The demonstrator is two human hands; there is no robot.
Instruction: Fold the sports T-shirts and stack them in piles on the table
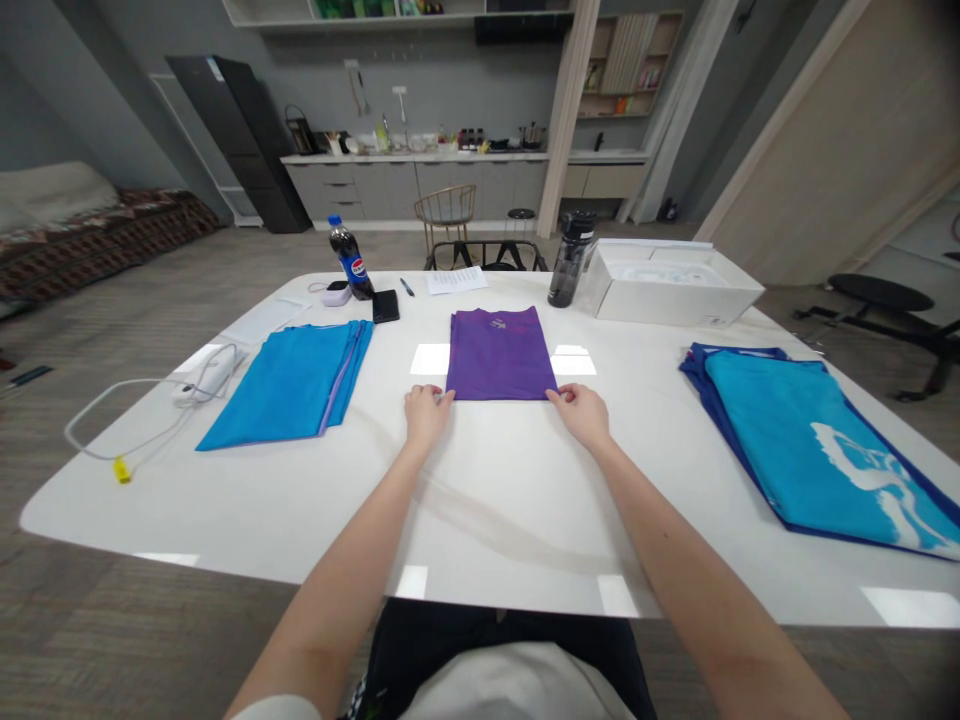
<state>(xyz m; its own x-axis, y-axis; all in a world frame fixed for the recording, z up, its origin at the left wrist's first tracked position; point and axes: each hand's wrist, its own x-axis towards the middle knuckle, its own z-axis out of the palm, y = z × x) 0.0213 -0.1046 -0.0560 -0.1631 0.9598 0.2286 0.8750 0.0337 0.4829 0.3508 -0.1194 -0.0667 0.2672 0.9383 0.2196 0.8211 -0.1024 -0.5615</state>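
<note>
A purple shirt, folded into a near square, lies flat on the white table. A small pale mark shows near its far edge. At its near left corner, my left hand pinches the cloth between thumb and fingers. The near right corner is pinched by my right hand in the same way. The near edge runs straight between both hands. Off to the left lies a folded blue cloth with a purple edge. Folded blue garments, the top one with a white print, are stacked on the right.
Behind the shirt are a cola bottle, a black phone, a pen, a paper sheet, a dark water bottle and a white box. A power strip with a cable sits at the left edge.
</note>
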